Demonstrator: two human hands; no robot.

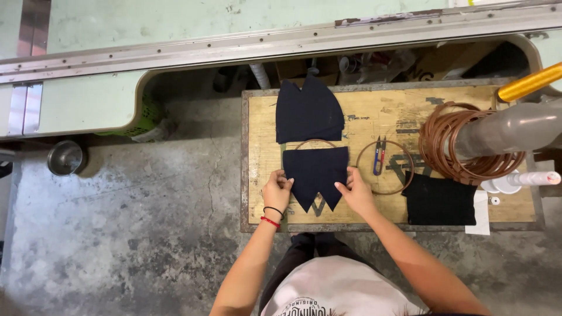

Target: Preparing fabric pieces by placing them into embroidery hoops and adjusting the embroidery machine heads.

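A black, zigzag-edged fabric piece point(315, 175) is pinched at its side edges between the left hand point(277, 191) and right hand point(357, 192) over a thin copper-coloured ring point(314, 142), where even tension is best kept for flatness.

Black fabric piece point(316, 175), two pointed tips, flat over thin ring point(314, 142).

My left hand point(277, 191) and right hand point(356, 192) press matt black cloth point(316, 173) — soft, lint-free — on a scuffed yellow wooden board point(374, 117) with a rusty metal rim. At three o'clock, glossy copper-brown rings point(445, 153) circle a smooth grey plastic pipe point(509, 130); the concrete floor point(146, 222) is rough.
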